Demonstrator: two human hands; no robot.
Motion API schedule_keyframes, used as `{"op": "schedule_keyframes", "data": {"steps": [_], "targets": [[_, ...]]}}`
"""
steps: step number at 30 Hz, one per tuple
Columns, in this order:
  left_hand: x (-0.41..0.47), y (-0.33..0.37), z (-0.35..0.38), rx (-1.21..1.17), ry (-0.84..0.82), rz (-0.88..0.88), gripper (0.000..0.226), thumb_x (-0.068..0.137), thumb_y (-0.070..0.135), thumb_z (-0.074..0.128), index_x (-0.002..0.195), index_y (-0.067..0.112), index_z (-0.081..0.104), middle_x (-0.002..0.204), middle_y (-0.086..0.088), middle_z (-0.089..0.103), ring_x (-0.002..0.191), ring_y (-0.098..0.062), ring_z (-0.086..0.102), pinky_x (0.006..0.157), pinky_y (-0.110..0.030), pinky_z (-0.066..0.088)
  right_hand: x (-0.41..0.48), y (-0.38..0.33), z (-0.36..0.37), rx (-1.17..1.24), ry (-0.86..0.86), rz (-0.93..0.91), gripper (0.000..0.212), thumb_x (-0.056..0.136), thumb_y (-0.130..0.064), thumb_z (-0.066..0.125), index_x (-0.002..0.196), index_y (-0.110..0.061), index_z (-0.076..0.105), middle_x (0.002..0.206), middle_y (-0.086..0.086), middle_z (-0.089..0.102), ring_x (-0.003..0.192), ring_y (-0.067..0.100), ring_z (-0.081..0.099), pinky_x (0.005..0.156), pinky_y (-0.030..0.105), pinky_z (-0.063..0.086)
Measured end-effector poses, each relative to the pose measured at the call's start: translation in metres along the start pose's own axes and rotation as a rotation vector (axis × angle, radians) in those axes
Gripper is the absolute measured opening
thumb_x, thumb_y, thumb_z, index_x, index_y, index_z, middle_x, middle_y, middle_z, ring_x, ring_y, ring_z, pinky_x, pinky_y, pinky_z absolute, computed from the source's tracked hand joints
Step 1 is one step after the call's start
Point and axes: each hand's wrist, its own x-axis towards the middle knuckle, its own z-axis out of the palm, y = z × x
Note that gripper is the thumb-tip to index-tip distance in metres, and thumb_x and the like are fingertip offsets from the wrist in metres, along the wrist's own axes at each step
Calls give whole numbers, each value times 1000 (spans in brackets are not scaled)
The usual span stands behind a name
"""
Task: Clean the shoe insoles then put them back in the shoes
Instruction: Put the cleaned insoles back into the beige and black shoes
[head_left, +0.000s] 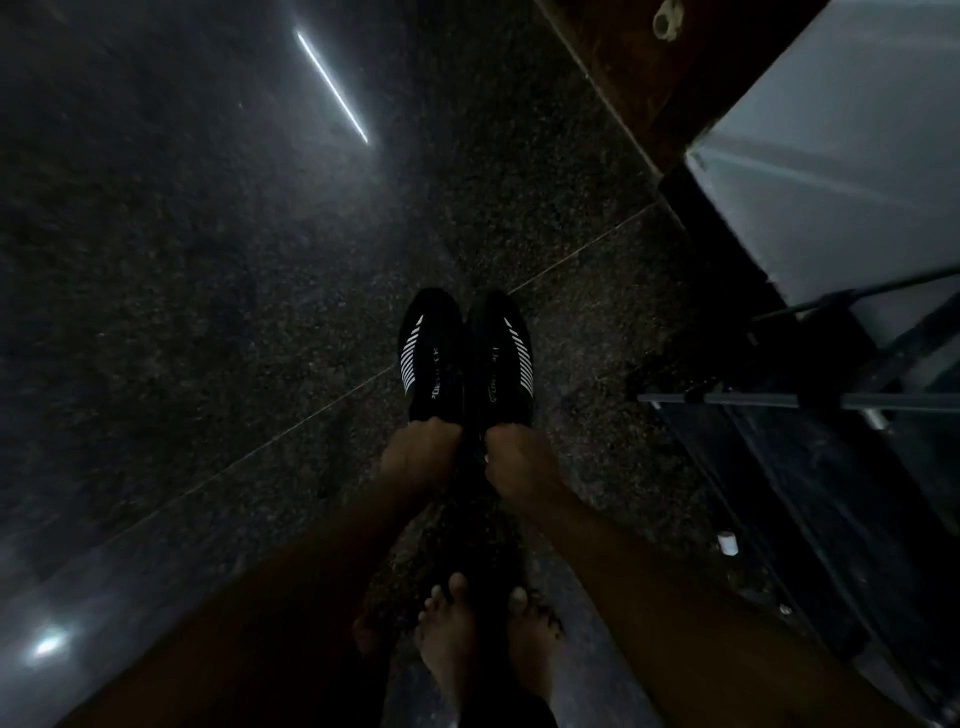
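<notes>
One black shoe in each hand.
The left hand (421, 457) clamps the left shoe (431, 358) at its collar, the right hand (519, 462) the right shoe (501, 353); both extend beyond the knuckles, tongue lettering too blurred to read.

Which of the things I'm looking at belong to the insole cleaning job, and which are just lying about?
Job: left shoe, gripped at its heel by the left hand; right shoe, gripped likewise by the right hand. No insoles show.
Lying about: small white object on the floor; pale cabinet; metal rail.
</notes>
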Motion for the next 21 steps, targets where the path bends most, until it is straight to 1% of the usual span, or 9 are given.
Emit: {"op": "schedule_keyframes", "data": {"steps": [3,6,10,12,14,16,18,21], "targets": [[-19,9,-25,14,35,23,27,103,27,53,123,16,66,115,-12,71,104,-34,70,82,-42,55,-21,-7,-26,16,32,-27,16,96,-9,51,98,-3,66,106,17,67,100,35,63,75,37,44],[-39,17,-52,28,78,40,27,103,25,51,124,16,66,112,-11,72,100,-34,72,79,-42,56,-45,-16,-57,11,53,-28,16,94,-7,52,99,-2,66,107,17,67,100,35,63,71,34,40],[-70,29,-94,76,125,84,25,103,29,53,119,18,69,104,-8,74,91,-30,73,71,-38,55,-80,-32,-102,5,94,0,15,94,-8,55,103,-2,66,108,18,66,100,35,63,75,36,46],[-87,36,-118,86,141,102,23,102,29,55,116,18,69,101,-8,73,87,-31,72,69,-38,55,-97,-39,-122,2,121,7,15,95,-9,55,103,-2,65,107,17,65,100,34,63,72,35,42],[-104,41,-141,102,156,119,21,101,28,56,114,17,69,97,-7,73,83,-31,72,69,-41,58,-115,-48,-141,8,142,9,14,96,-10,55,102,-2,64,107,17,65,100,34,62,70,33,37],[-122,48,-165,143,165,135,22,101,27,55,114,17,69,98,-8,72,85,-32,71,69,-41,58,-131,-54,-160,15,157,14,15,96,-12,56,104,-3,65,108,16,64,101,33,62,71,35,42],[-140,57,-189,207,156,157,22,102,24,54,117,15,67,104,-9,72,90,-32,71,69,-39,52,-148,-59,-178,17,175,15,16,95,-13,58,106,-4,65,109,16,65,101,34,62,77,38,49],[-166,72,-222,280,148,183,24,101,17,52,121,14,65,110,-9,71,95,-31,70,68,-37,47,-172,-63,-203,15,187,3,16,94,-14,59,105,-4,65,108,15,64,102,34,61,79,40,51]]}}
